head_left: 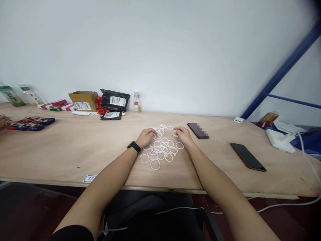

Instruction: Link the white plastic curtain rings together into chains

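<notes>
A loose pile of several white plastic rings (155,164), each with a small eyelet, lies on the wooden table in front of me. At the pile's upper left, my left hand (146,137), with a black watch on the wrist, has its fingertips closed on a white ring. Across from it, my right hand (183,136) pinches another white ring (175,133) at the pile's upper right. Between the two hands, a few more rings (170,127) lie along the far side. My fingers partly hide the rings they hold.
Two phones (198,130) (248,156) lie to the right, near a white stand (279,140) with a cable. Along the wall stand a small bottle (136,102), a black parcel (116,100) and a cardboard box (84,100). At far left, another person's hand (3,120) is beside red and blue items (30,124).
</notes>
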`<move>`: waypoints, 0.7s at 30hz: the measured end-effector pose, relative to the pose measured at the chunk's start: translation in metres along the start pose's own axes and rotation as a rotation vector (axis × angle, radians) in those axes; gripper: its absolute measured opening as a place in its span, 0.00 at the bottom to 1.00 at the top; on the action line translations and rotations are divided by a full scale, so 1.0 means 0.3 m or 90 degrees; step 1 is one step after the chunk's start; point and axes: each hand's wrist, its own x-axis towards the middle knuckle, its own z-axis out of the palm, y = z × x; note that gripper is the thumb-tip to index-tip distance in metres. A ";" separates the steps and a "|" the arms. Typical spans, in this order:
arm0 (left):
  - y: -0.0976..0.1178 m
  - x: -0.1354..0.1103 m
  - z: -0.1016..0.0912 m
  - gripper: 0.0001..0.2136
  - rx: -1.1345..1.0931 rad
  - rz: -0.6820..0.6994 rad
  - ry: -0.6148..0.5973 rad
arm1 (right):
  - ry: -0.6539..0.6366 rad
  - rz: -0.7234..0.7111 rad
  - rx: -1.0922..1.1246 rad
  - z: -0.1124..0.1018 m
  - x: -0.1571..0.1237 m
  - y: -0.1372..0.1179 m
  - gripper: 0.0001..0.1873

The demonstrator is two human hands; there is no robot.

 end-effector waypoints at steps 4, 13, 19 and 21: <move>0.005 -0.017 0.014 0.11 0.078 -0.005 -0.043 | 0.012 0.020 0.059 0.004 -0.006 -0.010 0.15; 0.011 -0.018 0.017 0.10 0.099 -0.020 -0.061 | 0.005 0.039 0.166 0.007 -0.005 -0.015 0.14; 0.022 -0.009 0.005 0.13 0.089 0.012 -0.009 | -0.004 0.072 0.193 0.007 -0.014 -0.035 0.10; 0.023 -0.005 -0.004 0.14 0.096 0.017 0.015 | -0.004 0.067 0.212 0.006 -0.015 -0.038 0.09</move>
